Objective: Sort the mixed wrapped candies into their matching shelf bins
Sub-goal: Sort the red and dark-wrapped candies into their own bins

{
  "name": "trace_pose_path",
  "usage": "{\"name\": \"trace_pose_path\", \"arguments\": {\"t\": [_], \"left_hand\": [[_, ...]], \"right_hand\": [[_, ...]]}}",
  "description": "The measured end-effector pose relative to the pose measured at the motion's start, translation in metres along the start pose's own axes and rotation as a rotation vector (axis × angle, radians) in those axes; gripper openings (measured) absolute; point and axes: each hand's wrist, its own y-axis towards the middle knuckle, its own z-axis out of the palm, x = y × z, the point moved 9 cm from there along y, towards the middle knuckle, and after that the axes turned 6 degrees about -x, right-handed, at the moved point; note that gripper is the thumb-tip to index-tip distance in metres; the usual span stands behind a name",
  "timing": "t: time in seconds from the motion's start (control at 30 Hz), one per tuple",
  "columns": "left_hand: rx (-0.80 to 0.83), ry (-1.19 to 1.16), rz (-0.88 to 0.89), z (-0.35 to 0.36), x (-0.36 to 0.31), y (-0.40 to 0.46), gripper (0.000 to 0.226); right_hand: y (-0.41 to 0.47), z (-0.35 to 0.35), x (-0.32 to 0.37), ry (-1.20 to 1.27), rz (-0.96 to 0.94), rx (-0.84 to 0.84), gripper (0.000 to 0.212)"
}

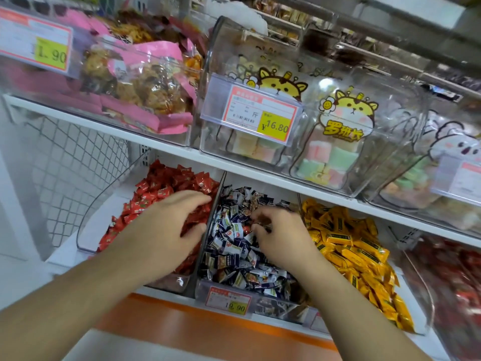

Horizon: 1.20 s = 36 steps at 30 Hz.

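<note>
Left hand [166, 222] rests spread on red candies [166, 186]; right hand [279, 230] pinches a brown candy [261, 220].

Price tags and 1 brand print

Upper-left tag [35, 43] reads ".90", its first digit blurred; upper-middle tag [251, 113] reads "¥16.80" and "斤"; lower tag [228, 300] on the blue-white bin reads "19.90"; cat packet [343, 126] reads "罗班长".
</note>
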Motion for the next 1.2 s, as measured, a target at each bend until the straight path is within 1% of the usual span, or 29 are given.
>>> {"name": "trace_pose_path", "arguments": {"t": [0.1, 0.17, 0.47, 0.53, 0.63, 0.73, 0.8, 0.87, 0.93, 1.0, 1.1, 1.2], "left_hand": [[0.115, 0.03, 0.04, 0.026, -0.009, -0.005, 0.065], [0.141, 0.04, 0.043, 0.035, -0.01, -0.006, 0.066], [0.143, 0.023, 0.034, 0.032, -0.005, -0.006, 0.063], [0.132, 0.027, 0.037, 0.032, -0.005, -0.007, 0.063], [0.125, 0.023, 0.037, 0.033, -0.005, -0.006, 0.063], [0.12, 0.012, 0.04, 0.035, -0.004, -0.006, 0.063], [0.122, 0.009, 0.037, 0.036, -0.003, -0.006, 0.062], [0.126, 0.009, 0.036, 0.037, -0.002, -0.006, 0.062], [0.132, 0.01, 0.037, 0.038, -0.001, -0.006, 0.062], [0.139, 0.009, 0.032, 0.038, -0.001, -0.005, 0.061], [0.151, 0.009, 0.025, 0.038, -0.002, -0.005, 0.061], [0.148, 0.01, 0.024, 0.037, -0.003, -0.005, 0.06]], "right_hand": [[-0.003, 0.02, -0.005, -0.162, -0.007, 0.092, 0.016], [-0.005, 0.026, -0.004, -0.235, -0.022, 0.134, 0.012], [-0.008, 0.002, -0.017, -0.242, 0.079, 0.298, 0.01], [-0.008, -0.004, -0.016, -0.212, 0.076, 0.283, 0.007], [-0.004, -0.01, -0.016, -0.126, 0.096, 0.19, 0.008], [0.008, -0.01, -0.012, -0.13, 0.021, 0.047, 0.019], [0.014, -0.005, -0.004, -0.124, -0.042, 0.003, 0.024], [0.019, 0.006, 0.003, -0.116, -0.1, 0.019, 0.025], [0.021, 0.021, 0.003, -0.132, -0.117, 0.087, 0.026], [0.022, 0.031, -0.005, -0.15, -0.105, 0.138, 0.025], [0.023, 0.034, -0.018, -0.16, -0.058, 0.164, 0.026], [0.024, 0.034, -0.021, -0.172, -0.05, 0.193, 0.028]]}}
